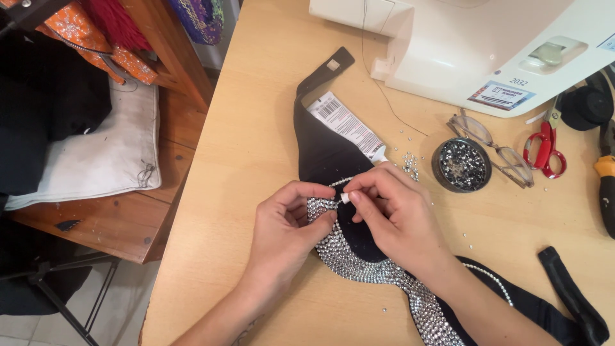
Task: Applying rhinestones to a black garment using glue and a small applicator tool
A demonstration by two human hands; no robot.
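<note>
Left hand (pixel 285 221) pinches the garment's (pixel 327 157) rhinestone edge. Right hand (pixel 391 211) grips a small white tip, mostly hidden. Garment runs off-frame.

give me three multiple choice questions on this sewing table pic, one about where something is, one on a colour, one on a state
1. Where do the glasses lie?
A. right of the bead tin
B. on the cushion
C. under the garment

2. What colour are the scissors' handles?
A. blue
B. red
C. green

3. What state is the right hand in?
A. flat and empty on the table
B. pinching the tube's white tip at the garment
C. gripping the scissors

Answers:
1 A, the glasses lie against the tin's right side.
2 B, both loops are red.
3 B, its fingertips close on the white tip beside the left hand, over the rhinestone rows.
</note>
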